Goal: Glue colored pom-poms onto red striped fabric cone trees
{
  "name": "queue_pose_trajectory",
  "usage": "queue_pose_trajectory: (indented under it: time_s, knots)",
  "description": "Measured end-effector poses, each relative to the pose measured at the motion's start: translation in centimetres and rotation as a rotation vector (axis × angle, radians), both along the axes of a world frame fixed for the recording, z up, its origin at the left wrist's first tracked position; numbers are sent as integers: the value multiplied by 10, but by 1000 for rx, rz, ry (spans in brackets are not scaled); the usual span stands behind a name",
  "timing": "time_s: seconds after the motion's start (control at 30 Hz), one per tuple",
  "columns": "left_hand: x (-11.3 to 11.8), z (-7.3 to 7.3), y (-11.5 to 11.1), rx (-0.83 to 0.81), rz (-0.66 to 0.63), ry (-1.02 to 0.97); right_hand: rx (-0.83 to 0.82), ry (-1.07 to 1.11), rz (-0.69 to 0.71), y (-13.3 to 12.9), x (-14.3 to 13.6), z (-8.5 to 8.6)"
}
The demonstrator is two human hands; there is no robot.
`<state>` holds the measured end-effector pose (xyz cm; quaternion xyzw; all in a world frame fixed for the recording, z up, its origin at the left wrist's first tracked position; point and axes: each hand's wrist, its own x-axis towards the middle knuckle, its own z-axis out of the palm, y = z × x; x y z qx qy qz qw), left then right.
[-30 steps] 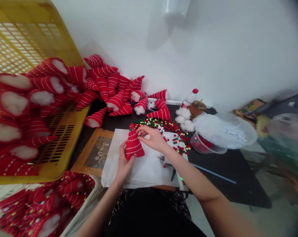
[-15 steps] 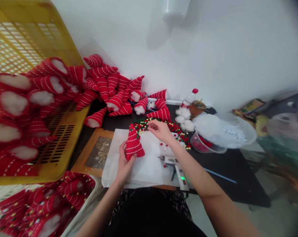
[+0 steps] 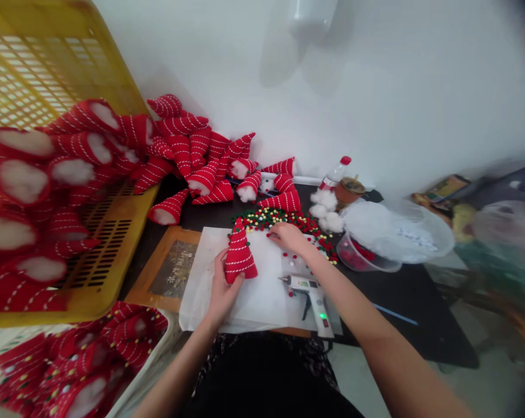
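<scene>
My left hand (image 3: 225, 287) is closed around the lower part of a red stuffed cone (image 3: 240, 255) with white dashed stripes, its tip pointing away from me. A few small green pom-poms sit on the cone's side. My right hand (image 3: 287, 238) is pinched at the near edge of a pile of small pom-poms (image 3: 262, 218) in red, green and pale yellow. Between its fingertips shows a small red pom-pom (image 3: 269, 235). Under both hands lies white paper (image 3: 262, 302). A white glue gun (image 3: 308, 290) with a green light rests on it, by my right forearm.
A yellow crate (image 3: 134, 244) full of striped cones stands at left, above a white basket (image 3: 158, 360) of cones with pom-poms. More cones (image 3: 193, 145) are heaped along the wall. A bottle (image 3: 335, 173), white fluff balls (image 3: 326, 209) and plastic tubs (image 3: 367, 258) stand at right.
My right hand has moved slightly right and toward me, off the middle of the pom-pom pile. The cone in my left hand has shifted slightly right and turned a little.
</scene>
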<state>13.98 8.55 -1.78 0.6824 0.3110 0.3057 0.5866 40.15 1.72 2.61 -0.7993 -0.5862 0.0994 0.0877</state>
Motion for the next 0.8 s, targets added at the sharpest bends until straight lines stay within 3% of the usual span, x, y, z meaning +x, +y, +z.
queue_pose_trajectory:
  time_s: [0.27, 0.47, 0.63, 0.8]
  knots:
    - [1, -1, 0, 24, 2, -18, 90, 57, 36, 24, -10, 0]
    - [1, 2, -1, 55, 2, -32, 304, 202, 85, 25, -37, 32]
    - [1, 1, 0, 82, 5, -19, 561, 349, 308, 13, -68, 51]
    - [1, -2, 0, 69, 3, -40, 527, 214, 422, 14, -81, 43]
